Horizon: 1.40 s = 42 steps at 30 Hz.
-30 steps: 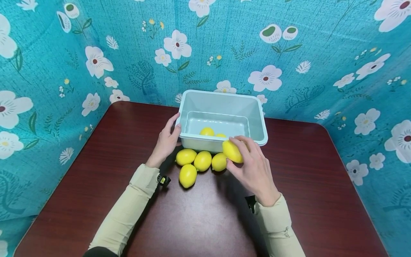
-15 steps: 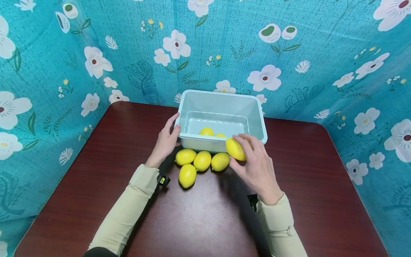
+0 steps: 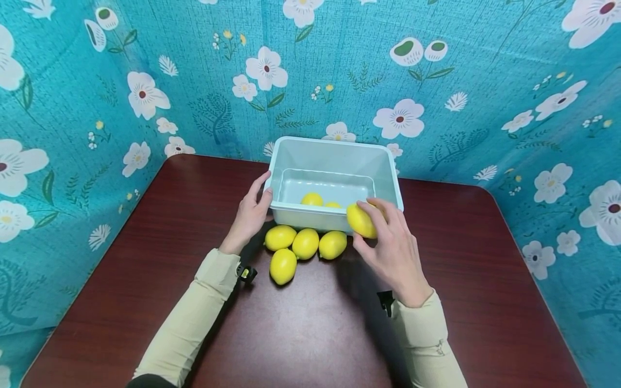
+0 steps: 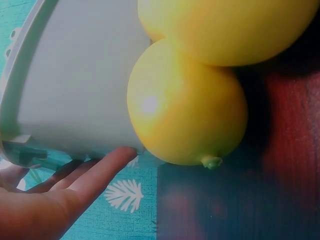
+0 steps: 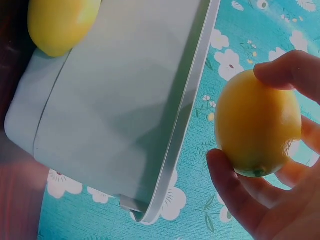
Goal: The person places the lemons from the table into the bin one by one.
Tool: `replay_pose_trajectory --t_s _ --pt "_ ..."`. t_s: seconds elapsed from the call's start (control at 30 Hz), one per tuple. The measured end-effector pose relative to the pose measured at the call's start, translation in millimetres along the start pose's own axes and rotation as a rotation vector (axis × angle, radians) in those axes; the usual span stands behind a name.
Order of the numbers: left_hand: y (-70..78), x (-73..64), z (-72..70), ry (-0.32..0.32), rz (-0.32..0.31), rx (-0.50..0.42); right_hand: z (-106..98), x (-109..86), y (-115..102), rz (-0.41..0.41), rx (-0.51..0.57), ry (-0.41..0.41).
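Observation:
In the head view a pale blue plastic bin (image 3: 335,148) stands at the table's back, two lemons (image 3: 312,199) visible inside. My left hand (image 3: 248,215) rests against the bin's left side; in the left wrist view its fingers (image 4: 102,172) lie fairly straight along the wall. Between thumb and fingertips, my right hand (image 3: 395,253) holds a lemon (image 3: 361,220) at the bin's front right, around rim height. The right wrist view shows this held lemon (image 5: 257,125) apart from the bin's rim. Several lemons (image 3: 305,244) lie on the table along the bin's front.
The dark red-brown table (image 3: 310,334) reaches back to a blue floral cloth (image 3: 339,70) hanging behind and at both sides. One lemon (image 3: 283,267) sits nearer the front than the others. The bin's rim (image 3: 310,208) stands above the row of lemons.
My right hand has shifted slightly right and back with the lemon, uncovering more of the rightmost lemon on the table. The left hand and bin stay in place.

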<state>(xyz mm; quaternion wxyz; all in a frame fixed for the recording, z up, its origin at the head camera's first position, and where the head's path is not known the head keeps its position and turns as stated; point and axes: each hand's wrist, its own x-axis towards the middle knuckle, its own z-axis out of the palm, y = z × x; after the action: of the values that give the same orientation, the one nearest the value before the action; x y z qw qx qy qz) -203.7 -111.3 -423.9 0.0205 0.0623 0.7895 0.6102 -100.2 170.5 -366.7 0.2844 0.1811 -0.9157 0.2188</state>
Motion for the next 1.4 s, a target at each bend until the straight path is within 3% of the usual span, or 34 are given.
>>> replay_pose_trajectory --t_s 1.4 --pt "-1.8 0.6 0.1 -0.005 0.007 -0.004 -15.4 18.0 17.5 0.024 -0.011 0.056"
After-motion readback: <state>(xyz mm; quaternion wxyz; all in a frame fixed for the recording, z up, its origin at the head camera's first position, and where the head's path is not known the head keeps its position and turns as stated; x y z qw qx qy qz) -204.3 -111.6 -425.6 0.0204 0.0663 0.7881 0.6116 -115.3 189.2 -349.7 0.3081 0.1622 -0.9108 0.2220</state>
